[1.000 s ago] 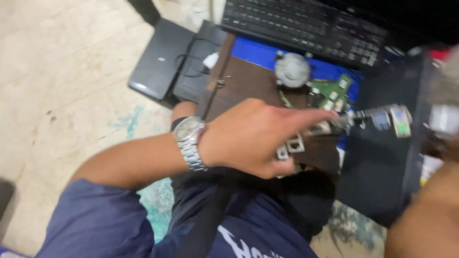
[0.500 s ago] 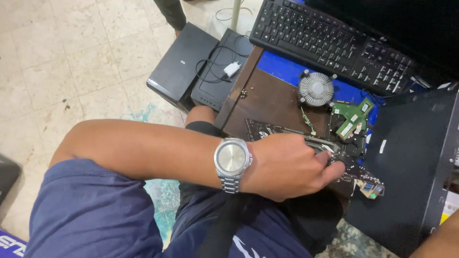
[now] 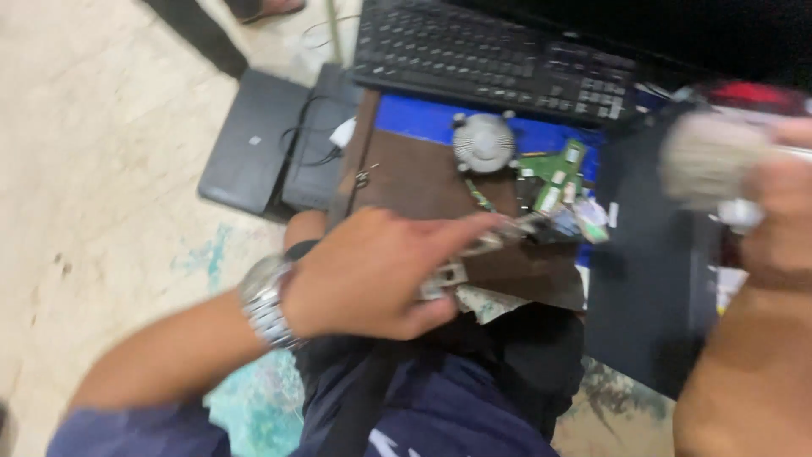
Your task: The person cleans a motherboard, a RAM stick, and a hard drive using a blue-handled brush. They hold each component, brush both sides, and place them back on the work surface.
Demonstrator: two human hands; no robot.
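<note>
My left hand (image 3: 381,271), with a metal wristwatch (image 3: 266,300) on the wrist, grips the near edge of a circuit board (image 3: 507,237) and holds it tilted above a brown board (image 3: 423,173) on my lap. My right hand (image 3: 782,203) is raised at the right edge, blurred, holding a brush with a pale bristle head (image 3: 706,156). A round grey cooler fan (image 3: 484,142) and a small green circuit card (image 3: 558,173) lie beyond the held board.
A black keyboard (image 3: 499,59) lies at the top. Two closed black laptops (image 3: 271,144) with a white cable sit on the tiled floor at left. A black computer case panel (image 3: 651,279) stands at right. A blue surface (image 3: 423,118) lies under the fan.
My left hand has turned and lifted the circuit board. My right hand has come up into view at the right with the brush. The camera has shifted.
</note>
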